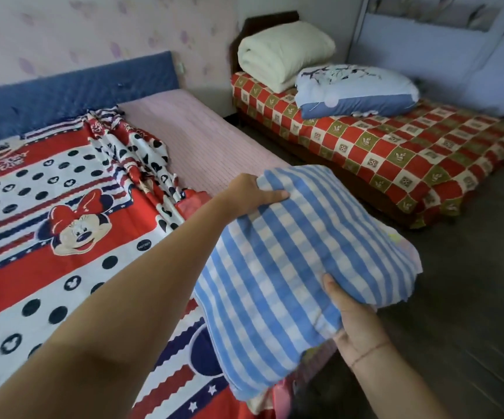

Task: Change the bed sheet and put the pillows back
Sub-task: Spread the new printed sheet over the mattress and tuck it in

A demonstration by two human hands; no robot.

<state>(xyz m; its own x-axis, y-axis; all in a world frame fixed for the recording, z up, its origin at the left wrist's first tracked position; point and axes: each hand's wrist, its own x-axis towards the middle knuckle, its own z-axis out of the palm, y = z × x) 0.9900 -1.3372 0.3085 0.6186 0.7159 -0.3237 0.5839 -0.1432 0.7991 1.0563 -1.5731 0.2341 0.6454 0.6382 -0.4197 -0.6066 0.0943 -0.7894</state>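
The bed (202,137) is found with its cartoon sheet (63,207) bunched mid-way, and pink mattress is exposed beside it. The checked pillow (290,267) is held over the bed's right edge, long axis pointing toward the headboard (63,95). Its far end is gripped by the left hand (253,192) and its near end by the right hand (356,325), fingers curled into the fabric. The head end lies ahead-left, nearer the left hand.

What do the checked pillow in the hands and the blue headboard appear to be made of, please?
The checked pillow looks like matte woven cotton over soft filling: it dents under the left hand and right hand. The blue headboard seems padded matte fabric, dimpled by tufting.
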